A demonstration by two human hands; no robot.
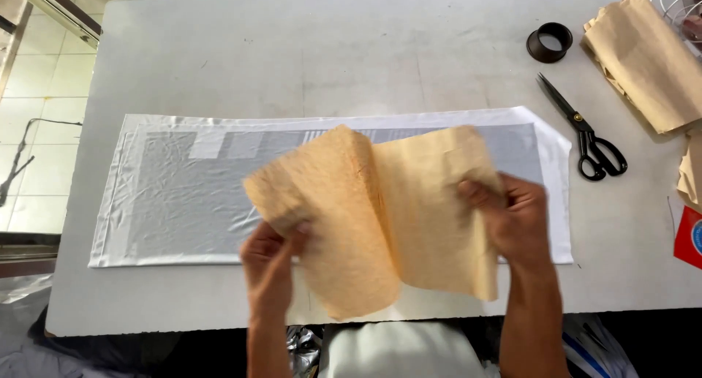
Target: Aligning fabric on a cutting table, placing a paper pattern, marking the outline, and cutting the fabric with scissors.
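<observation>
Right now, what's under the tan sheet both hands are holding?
Under the tan sheet lies a long white cloth with a grey panel, spread on the table. Its middle stretch is covered; anything lying there can't be seen.

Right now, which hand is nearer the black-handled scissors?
Right. The right hand grips the tan textured sheet just left of and below the black-handled scissors; the left hand holds the sheet's far left side.

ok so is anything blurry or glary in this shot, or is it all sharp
Head view: the tan paper sheet and both hands, left hand and right hand, are smeared by motion blur; the scissors and tape ring are crisp; lighting is soft and even, with mild sheen on the white fabric and only faint shadows on the table.
</observation>
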